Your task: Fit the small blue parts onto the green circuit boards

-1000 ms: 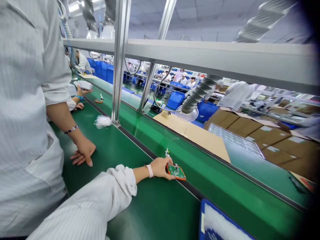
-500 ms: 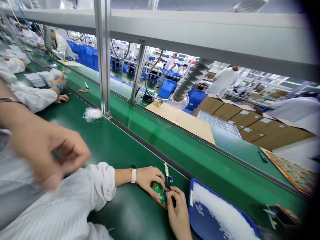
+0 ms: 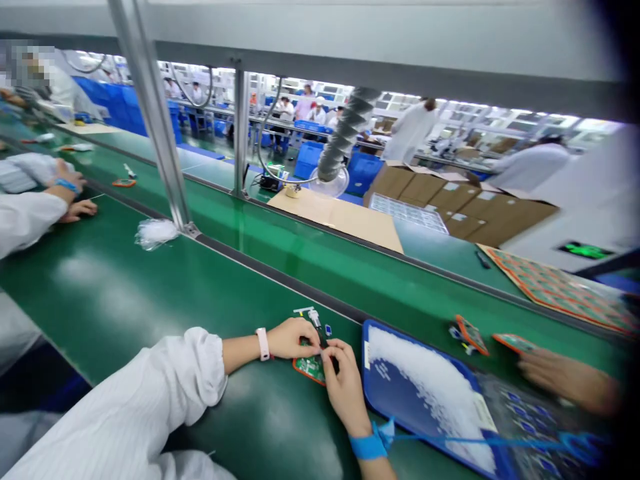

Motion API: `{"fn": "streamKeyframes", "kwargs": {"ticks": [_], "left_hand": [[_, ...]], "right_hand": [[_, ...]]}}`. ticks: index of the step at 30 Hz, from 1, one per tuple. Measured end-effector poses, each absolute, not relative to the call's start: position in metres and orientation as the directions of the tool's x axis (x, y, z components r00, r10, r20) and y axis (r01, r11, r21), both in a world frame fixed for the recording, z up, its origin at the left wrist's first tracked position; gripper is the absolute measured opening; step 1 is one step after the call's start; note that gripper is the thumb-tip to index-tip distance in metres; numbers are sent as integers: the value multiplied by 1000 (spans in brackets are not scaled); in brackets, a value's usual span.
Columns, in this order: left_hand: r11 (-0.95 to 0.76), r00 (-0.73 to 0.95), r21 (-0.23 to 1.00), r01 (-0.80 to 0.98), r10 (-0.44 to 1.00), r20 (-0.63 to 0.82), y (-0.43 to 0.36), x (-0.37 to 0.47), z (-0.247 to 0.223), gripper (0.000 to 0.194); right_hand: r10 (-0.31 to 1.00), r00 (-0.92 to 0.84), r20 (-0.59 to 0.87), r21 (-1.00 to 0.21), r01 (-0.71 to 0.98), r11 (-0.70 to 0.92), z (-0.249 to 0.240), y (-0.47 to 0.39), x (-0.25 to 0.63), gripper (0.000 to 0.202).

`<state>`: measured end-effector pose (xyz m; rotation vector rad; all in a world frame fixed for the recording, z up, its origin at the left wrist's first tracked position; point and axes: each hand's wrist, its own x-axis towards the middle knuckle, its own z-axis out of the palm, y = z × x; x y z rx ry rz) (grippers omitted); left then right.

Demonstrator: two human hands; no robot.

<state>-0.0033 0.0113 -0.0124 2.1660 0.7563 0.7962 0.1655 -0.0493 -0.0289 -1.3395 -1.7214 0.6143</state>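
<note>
My left hand [image 3: 295, 339], with a white watch band on its wrist, is closed in a pinch over a green circuit board with an orange edge [image 3: 311, 369]. Opposite it, my right hand [image 3: 345, 380], wearing a blue wrist strap [image 3: 369, 445], also pinches, its fingertips meeting the left ones. Something tiny and pale shows between the fingertips, too small to name. The board lies on the green bench, partly hidden by both hands. Just beyond the hands lie a small white part [image 3: 314, 318] and a small blue square part with a pale border [image 3: 328, 330].
A blue tray [image 3: 367, 373] of small white pieces stands right of my hands. Beside it lies a clear bag of blue parts [image 3: 530, 420]. Another person's hand [image 3: 565, 377] touches a board at the right. A metal post [image 3: 155, 127] rises at the bench's back edge.
The view has swung right. A blurred, close hand at the left is gone. My fingertips have come together above the board. Another person's hand now shows at the right.
</note>
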Motion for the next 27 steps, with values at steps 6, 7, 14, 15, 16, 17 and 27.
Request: {"fn": "streamKeyframes", "kwargs": {"ticks": [6, 7, 14, 15, 16, 17, 27], "left_hand": [[-505, 638, 816, 281, 733, 234, 11, -4, -7, 10], [-492, 629, 824, 280, 742, 230, 11, -5, -7, 11], [-427, 583, 856, 291, 789, 196, 12, -7, -9, 11], [-427, 582, 856, 292, 789, 195, 12, -7, -9, 11], [-434, 584, 853, 290, 787, 202, 12, -7, -8, 11], [-444, 585, 848, 288, 783, 212, 11, -7, -8, 12], [-530, 622, 778, 337, 746, 239, 10, -4, -14, 18]], "right_hand": [[942, -65, 330, -800, 510, 316, -23, -48, 160, 20], [943, -67, 326, -805, 504, 314, -23, -47, 160, 19], [952, -103, 289, -816, 493, 301, -25, -42, 161, 14], [952, -106, 286, -814, 497, 300, -25, -42, 161, 14], [953, -109, 283, -812, 501, 299, -25, -42, 161, 14], [953, -110, 281, -809, 507, 297, -24, -42, 160, 14], [943, -31, 331, -759, 585, 285, -25, -47, 157, 11]]}}
